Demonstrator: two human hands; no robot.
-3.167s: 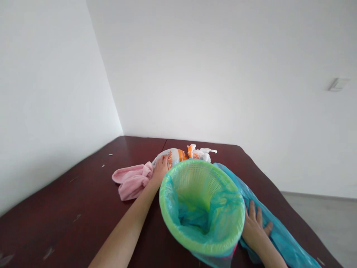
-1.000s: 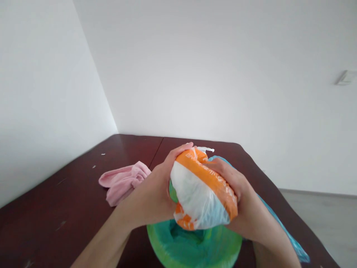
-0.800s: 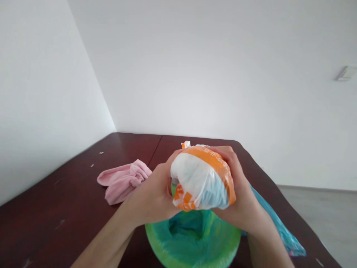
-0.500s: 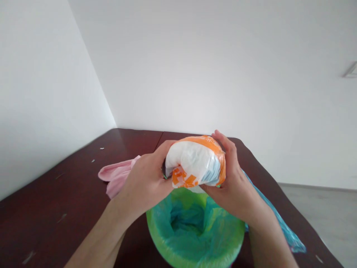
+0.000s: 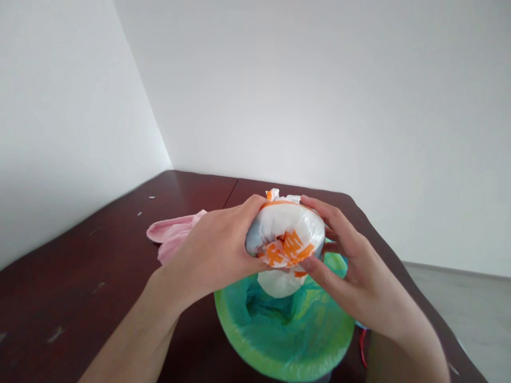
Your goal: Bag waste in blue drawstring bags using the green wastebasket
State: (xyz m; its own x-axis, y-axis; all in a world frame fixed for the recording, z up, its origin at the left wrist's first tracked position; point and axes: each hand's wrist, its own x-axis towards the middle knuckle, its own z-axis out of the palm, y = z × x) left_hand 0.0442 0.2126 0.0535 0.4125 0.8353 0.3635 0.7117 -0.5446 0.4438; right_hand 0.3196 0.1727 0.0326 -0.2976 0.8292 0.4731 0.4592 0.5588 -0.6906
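Between my two hands is a bunched white plastic bag with orange print (image 5: 293, 229), its crumpled end turned toward me. My left hand (image 5: 217, 244) wraps the bag's left side, thumb beneath. My right hand (image 5: 345, 260) grips its right side, thumb at the lower front and fingers over the far edge. A white flap of the bag hangs below. Underneath stands a green bin (image 5: 243, 348), lined with a translucent blue-green bag (image 5: 275, 340); the hands and the bundle hide its far rim.
A pink cloth (image 5: 171, 234) lies on the dark red-brown table (image 5: 91, 276), behind my left wrist. A red cord (image 5: 362, 348) shows right of the bin. Small white scraps dot the table's left side. White walls stand behind and to the left.
The bag has been turned, so its gathered, orange-printed end faces me more and a white flap hangs below. My right hand has shifted its grip outward. The view has moved slightly.
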